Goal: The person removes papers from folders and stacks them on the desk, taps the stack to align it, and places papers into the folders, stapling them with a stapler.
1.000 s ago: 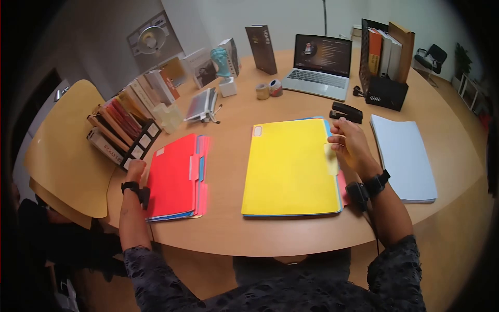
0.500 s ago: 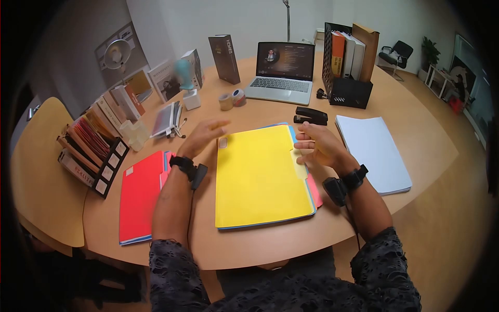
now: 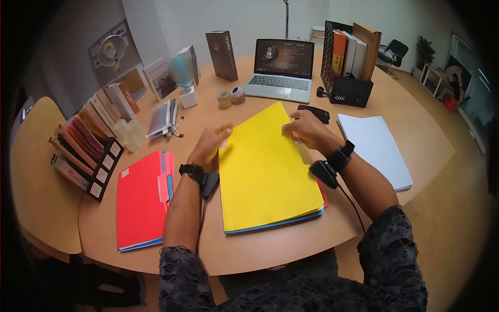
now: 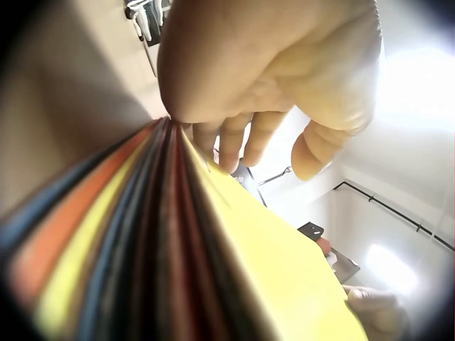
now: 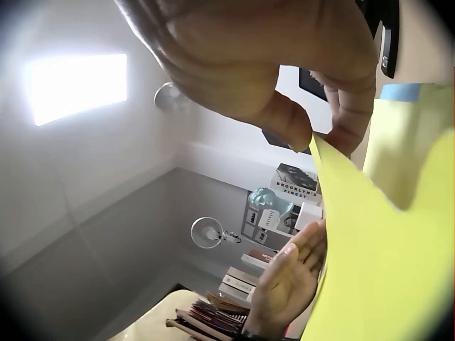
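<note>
A yellow file folder (image 3: pixel 265 177) lies on top of a stack of coloured folders, its top right corner raised. My right hand (image 3: pixel 312 130) pinches that corner between thumb and fingers, which the right wrist view shows close up. At the stack's upper left edge is my left hand (image 3: pixel 209 144); its fingers (image 5: pixel 309 245) look fairly straight in the right wrist view. The left wrist view shows the layered edges of the stack (image 4: pixel 135 234) right beside this hand. To the left lies a second stack with a red folder (image 3: pixel 140 200) on top.
White paper (image 3: pixel 371 148) lies at the right, and a black stapler (image 3: pixel 314 113) sits behind my right hand. Farther back are tape rolls (image 3: pixel 231 98), a laptop (image 3: pixel 280 88) and a black file holder (image 3: pixel 351 92). Books and a folder rack (image 3: pixel 105 169) line the left side.
My left hand has moved right, from beside the red folder to the yellow one's edge. My right hand has taken the yellow folder's top right corner and raised it.
</note>
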The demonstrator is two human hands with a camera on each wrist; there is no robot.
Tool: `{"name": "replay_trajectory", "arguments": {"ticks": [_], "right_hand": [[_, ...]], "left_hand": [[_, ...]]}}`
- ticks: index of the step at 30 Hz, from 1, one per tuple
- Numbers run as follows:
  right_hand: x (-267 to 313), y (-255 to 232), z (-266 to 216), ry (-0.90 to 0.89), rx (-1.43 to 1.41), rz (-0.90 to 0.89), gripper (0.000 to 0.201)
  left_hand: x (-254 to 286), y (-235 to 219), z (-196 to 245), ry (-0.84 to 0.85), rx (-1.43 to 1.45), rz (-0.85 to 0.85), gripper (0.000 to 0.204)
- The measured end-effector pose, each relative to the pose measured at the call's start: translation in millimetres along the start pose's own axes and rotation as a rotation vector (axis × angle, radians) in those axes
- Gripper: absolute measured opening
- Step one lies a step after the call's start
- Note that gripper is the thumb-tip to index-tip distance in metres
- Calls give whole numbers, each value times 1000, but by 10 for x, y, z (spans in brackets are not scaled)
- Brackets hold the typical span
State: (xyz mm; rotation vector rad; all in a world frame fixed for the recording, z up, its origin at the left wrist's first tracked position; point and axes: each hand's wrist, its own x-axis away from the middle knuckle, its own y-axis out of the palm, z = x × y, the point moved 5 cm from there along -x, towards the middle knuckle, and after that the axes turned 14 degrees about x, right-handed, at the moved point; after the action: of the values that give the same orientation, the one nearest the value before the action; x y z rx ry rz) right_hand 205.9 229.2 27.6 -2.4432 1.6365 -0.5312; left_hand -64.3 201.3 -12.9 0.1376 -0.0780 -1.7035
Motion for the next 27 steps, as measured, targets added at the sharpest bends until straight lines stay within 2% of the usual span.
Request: {"name": "replay_trajectory", "arguments": {"ticks": [1, 2, 4, 5, 8, 12, 14, 15, 16, 18, 19, 20, 22, 23, 24, 26, 27], "right_hand": [[-165, -1, -1, -82, 139, -12, 43], [-202, -14, -84, -79, 144, -8, 43], [-222, 82, -357, -271, 140, -124, 44], [-125, 106, -515, -304, 226, -94, 45], [-27, 217, -787, -371, 364, -129, 39], [213, 222, -972, -390, 337, -203, 33], [335, 153, -1004, -365, 404, -261, 33], [334, 48, -962, -407, 360, -266, 31], [345, -99, -922, -399, 363, -258, 31], [399, -495, -826, -396, 863, -41, 29], [408, -691, -680, -378, 970, 43, 31], [407, -883, -517, -360, 1076, 127, 34], [499, -1160, -176, -83, 1290, 152, 43], [486, -1328, 96, -169, 1339, 197, 48], [496, -1448, 330, -257, 1385, 242, 53], [729, -1469, 488, -17, 1431, 206, 61], [814, -1448, 525, 141, 1454, 133, 69]], "left_hand": [[1, -22, 9, 27, 126, 66, 48], [-19, -42, -16, 29, 132, 62, 48], [-77, -172, -42, 113, 234, 71, 50], [-128, -254, -79, 140, 205, 63, 52], [-207, -339, -217, 192, 205, 37, 51], [-267, -379, -241, 224, 180, -58, 48], [-293, -415, -283, 224, 168, 34, 42], [-282, -452, -314, 224, 148, 102, 33], [-317, -525, -361, 221, 154, 93, 33], [-408, -763, -500, 145, 272, 34, 29], [-430, -720, -509, 180, 484, 80, 15], [-357, -573, -408, 179, 487, 76, 15], [-92, -329, -95, 169, 445, 208, 12], [-256, -621, -372, 267, 555, 9, 12], [-348, -751, -467, 317, 633, -244, 12], [-263, -586, -367, 462, 689, -456, 21], [-250, -563, -353, 462, 690, -455, 21]]}}
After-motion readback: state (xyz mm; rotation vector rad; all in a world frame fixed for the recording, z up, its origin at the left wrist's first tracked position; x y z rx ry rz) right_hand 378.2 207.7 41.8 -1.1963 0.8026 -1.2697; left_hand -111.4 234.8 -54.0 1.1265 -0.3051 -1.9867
